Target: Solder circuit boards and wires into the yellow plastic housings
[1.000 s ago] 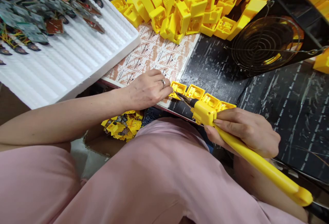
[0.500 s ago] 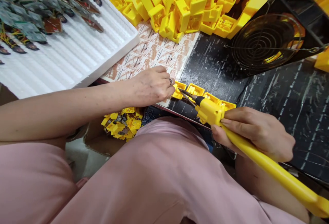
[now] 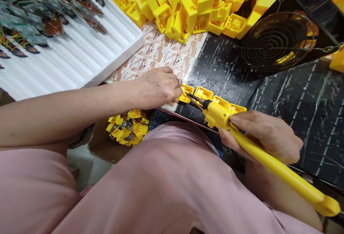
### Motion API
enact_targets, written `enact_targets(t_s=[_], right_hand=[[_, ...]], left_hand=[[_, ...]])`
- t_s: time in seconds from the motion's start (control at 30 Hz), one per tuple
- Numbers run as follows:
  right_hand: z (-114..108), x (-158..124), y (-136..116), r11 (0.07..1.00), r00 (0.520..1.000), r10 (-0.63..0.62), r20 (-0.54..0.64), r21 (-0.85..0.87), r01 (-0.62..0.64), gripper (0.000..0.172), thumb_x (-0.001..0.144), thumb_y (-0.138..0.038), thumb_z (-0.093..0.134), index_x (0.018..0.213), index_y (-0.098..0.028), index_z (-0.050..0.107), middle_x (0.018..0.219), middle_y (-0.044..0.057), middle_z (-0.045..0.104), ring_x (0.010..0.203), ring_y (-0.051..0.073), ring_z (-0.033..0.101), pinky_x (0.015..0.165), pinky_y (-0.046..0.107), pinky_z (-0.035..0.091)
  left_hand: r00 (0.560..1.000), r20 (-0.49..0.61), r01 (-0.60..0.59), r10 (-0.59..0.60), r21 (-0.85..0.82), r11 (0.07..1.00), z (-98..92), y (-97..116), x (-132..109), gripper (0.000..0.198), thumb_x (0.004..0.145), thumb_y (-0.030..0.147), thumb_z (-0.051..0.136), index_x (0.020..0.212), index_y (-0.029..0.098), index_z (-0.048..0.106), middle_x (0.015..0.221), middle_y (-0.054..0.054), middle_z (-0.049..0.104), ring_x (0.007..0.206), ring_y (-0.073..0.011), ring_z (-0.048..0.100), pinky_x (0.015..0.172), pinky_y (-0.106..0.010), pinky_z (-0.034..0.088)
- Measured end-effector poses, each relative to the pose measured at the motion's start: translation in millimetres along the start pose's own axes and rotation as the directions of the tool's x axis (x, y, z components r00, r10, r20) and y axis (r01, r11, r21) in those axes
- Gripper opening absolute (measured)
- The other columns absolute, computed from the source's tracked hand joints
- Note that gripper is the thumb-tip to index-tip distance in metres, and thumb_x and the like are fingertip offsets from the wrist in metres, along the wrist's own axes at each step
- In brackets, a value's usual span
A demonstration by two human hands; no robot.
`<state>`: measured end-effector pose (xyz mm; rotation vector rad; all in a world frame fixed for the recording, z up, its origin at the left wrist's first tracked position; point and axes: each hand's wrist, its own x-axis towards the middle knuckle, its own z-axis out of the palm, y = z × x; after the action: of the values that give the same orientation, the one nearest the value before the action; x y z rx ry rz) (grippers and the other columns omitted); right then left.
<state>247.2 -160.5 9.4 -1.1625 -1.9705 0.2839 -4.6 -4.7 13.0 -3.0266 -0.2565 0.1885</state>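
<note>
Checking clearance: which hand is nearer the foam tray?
Left. The left hand is close by the foam tray, at the case row's tray-side end; the right hand is farther off, near the row's other end, holding the tool.

Garment [image 3: 161,176]: dusty pink, plain-coloured cloth; matte, with soft folds and fine gathers at the front.
Left hand [image 3: 158,87]: bare; one ring worn, exact finger uncertain.
Ring [image 3: 178,82]: silver-coloured, slim band; setting too small to tell.
Right hand [image 3: 268,133]: bare.
Forearms [image 3: 80,115]: both bare where visible.
</note>
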Motion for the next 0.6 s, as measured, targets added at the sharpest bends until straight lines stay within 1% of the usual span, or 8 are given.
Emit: enact_targets(t_s=[0.07,0.1,0.23,0.33,0.4,0.53,0.6], right_hand=[[1,2,0,0.998,0.998,-0.046,-0.041,-0.047,0.044,0.041,0.083,-0.013,0.080,0.119,-0.026,0.066,0.080,-0.002,0.077,0.066,0.017,0.075,0.065,0.026,0.064],[1,3,0,0.996,0.997,-0.049,-0.054,-0.078,0.045,0.043,0.084,-0.015,0.079,0.123,-0.026,0.066,0.081,-0.002,0.078,0.066,0.017,0.075,0.063,0.026,0.065],[2,-2,1,0.990,0.995,-0.010,-0.098,-0.142,-0.004,0.054,0.087,-0.021,0.077,0.137,-0.033,0.061,0.084,-0.002,0.079,0.064,0.018,0.074,0.059,0.029,0.064],[3,-8,4,0.987,0.991,-0.011,-0.130,-0.158,-0.010,0.062,0.086,-0.023,0.079,0.143,-0.032,0.058,0.082,-0.003,0.078,0.064,0.018,0.074,0.059,0.030,0.064],[4,-12,7,0.984,0.989,-0.012,-0.148,-0.177,-0.014,0.061,0.085,-0.025,0.080,0.142,-0.032,0.059,0.081,-0.003,0.078,0.063,0.019,0.074,0.058,0.030,0.064],[6,-15,9,0.982,0.984,0.000,-0.180,-0.186,-0.034,0.056,0.085,-0.025,0.080,0.137,-0.032,0.062,0.081,-0.003,0.077,0.062,0.019,0.073,0.057,0.031,0.063],[7,-14,8,0.983,0.980,0.011,-0.198,-0.180,-0.047,0.055,0.085,-0.025,0.080,0.136,-0.033,0.063,0.080,-0.003,0.077,0.061,0.019,0.073,0.056,0.031,0.063]], left_hand=[[1.000,-0.004,0.007,-0.007,-0.015,1.000,-0.2,0,1,0.026,0.096,0.006,0.050,0.079,0.019,0.065,0.070,-0.002,0.067,0.066,-0.0163,0.058,0.075,-0.032,0.041],[1.000,-0.004,0.009,-0.009,-0.013,1.000,-0.4,0,1,0.027,0.096,0.006,0.049,0.079,0.019,0.065,0.069,-0.002,0.066,0.065,-0.0162,0.058,0.075,-0.032,0.041],[1.000,0.019,0.005,-0.006,0.037,0.999,-1.4,0,1,0.027,0.096,0.006,0.049,0.078,0.019,0.064,0.068,-0.001,0.065,0.064,-0.0170,0.059,0.075,-0.033,0.043],[1.000,0.006,0.012,-0.012,0.017,1.000,-0.7,-1,-1,0.024,0.095,0.007,0.050,0.081,0.019,0.065,0.070,-0.002,0.066,0.066,-0.0168,0.060,0.075,-0.033,0.043],[0.999,-0.020,0.028,-0.028,-0.004,1.000,1.5,-1,-3,0.023,0.096,0.009,0.050,0.084,0.019,0.066,0.076,-0.003,0.069,0.069,-0.0165,0.061,0.076,-0.032,0.043],[0.989,-0.116,0.086,-0.094,-0.071,0.994,10.8,2,-10,0.024,0.100,0.017,0.047,0.090,0.018,0.069,0.098,-0.005,0.075,0.084,-0.0174,0.066,0.081,-0.033,0.048],[0.976,-0.172,0.114,-0.133,-0.114,0.987,16.3,4,-13,0.025,0.101,0.019,0.047,0.092,0.018,0.070,0.101,-0.006,0.075,0.088,-0.0176,0.067,0.083,-0.033,0.050]])
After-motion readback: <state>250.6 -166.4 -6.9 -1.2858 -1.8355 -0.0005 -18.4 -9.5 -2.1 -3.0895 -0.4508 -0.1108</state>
